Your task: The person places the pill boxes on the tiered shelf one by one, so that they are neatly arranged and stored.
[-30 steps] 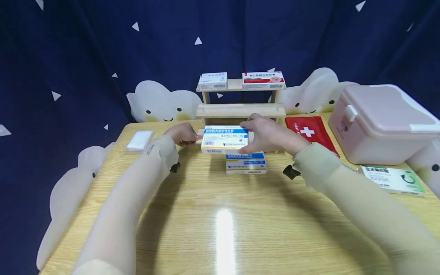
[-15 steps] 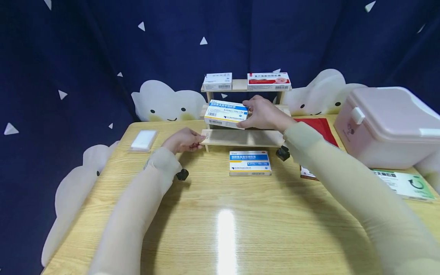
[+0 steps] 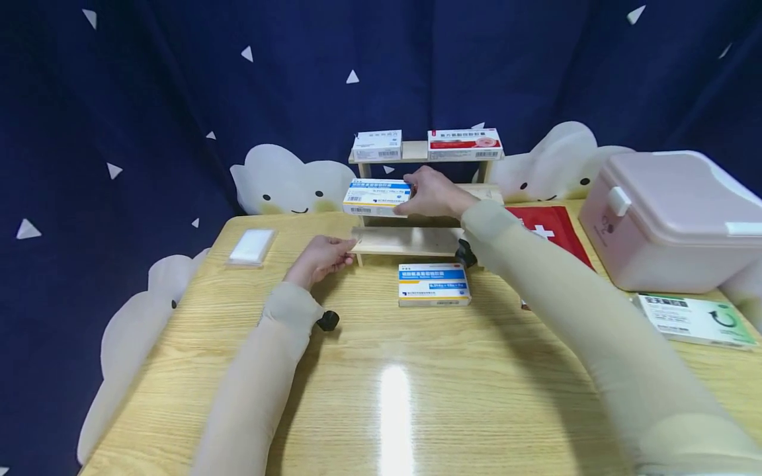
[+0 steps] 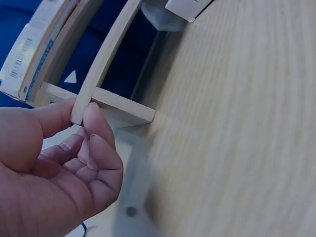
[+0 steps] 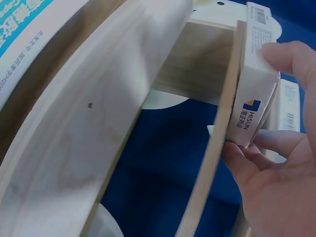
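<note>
My right hand (image 3: 437, 193) grips the right end of a blue-and-white medicine box (image 3: 376, 197) at the left part of the middle tier of a small wooden shelf (image 3: 411, 240). In the right wrist view the box (image 5: 254, 79) lies against the tier board, thumb on one face and fingers on the other. With thumb and finger my left hand (image 3: 324, 256) pinches the left end of the lowest board (image 4: 98, 69). A second blue-and-white medicine box (image 3: 434, 285) lies on the table in front of the shelf.
On the top tier sit a white box (image 3: 378, 145) and a red-and-white box (image 3: 465, 144). To the right are a red first-aid pouch (image 3: 550, 231), a pink lidded case (image 3: 673, 218) and a green-and-white box (image 3: 693, 320). A clear-wrapped white packet (image 3: 252, 247) lies at left.
My right hand has carried the medicine box up and back from in front of the lowest board to the middle tier, then a little left. My left hand stays at the shelf's left end.
</note>
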`<state>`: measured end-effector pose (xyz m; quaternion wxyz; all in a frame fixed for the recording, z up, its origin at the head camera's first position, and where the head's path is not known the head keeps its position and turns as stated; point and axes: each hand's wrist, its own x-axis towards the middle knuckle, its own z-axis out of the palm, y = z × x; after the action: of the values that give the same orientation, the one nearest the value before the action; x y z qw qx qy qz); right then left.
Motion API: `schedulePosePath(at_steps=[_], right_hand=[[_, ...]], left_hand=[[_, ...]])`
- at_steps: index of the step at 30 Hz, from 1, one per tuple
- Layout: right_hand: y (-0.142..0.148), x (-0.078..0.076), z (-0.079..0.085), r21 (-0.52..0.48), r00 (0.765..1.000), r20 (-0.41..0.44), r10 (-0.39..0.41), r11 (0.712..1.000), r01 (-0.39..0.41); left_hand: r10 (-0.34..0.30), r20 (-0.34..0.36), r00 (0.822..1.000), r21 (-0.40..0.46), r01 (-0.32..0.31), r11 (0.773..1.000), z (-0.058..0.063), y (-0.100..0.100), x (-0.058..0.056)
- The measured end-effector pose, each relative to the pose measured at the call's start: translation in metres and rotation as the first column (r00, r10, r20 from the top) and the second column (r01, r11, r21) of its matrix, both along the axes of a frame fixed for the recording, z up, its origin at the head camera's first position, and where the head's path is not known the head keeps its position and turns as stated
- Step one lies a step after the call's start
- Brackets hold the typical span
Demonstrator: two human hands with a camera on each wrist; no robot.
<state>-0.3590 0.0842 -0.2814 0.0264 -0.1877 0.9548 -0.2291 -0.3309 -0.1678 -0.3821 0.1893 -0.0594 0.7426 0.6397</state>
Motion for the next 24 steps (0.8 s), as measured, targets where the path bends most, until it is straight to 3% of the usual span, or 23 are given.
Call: schedulePosePath(at_steps=[7, 15, 19, 24], right_hand=[[0.001, -0.006, -0.007, -0.025, 0.999, 0.037, -0.002, 1.0, 0.003], [0.003, -0.007, -0.009, -0.007, 1.0, 0.019, 0.01, 1.0, -0.01], [0.005, -0.001, -0.007, 0.023, 0.999, -0.012, 0.045, 0.999, -0.045], [0.013, 0.02, 0.006, 0.052, 0.99, -0.099, 0.096, 0.994, -0.091]], left_hand=[[0.012, -0.018, 1.0, 0.025, -0.011, 1.0, -0.011, 0.003, 0.003], [0.027, -0.036, 0.999, 0.014, -0.027, 1.0, -0.012, 0.005, 0.005], [0.04, -0.032, 0.999, 0.02, -0.04, 0.999, -0.012, 0.005, 0.003], [0.046, -0.033, 0.998, 0.039, -0.045, 0.998, -0.01, 0.003, 0.0]])
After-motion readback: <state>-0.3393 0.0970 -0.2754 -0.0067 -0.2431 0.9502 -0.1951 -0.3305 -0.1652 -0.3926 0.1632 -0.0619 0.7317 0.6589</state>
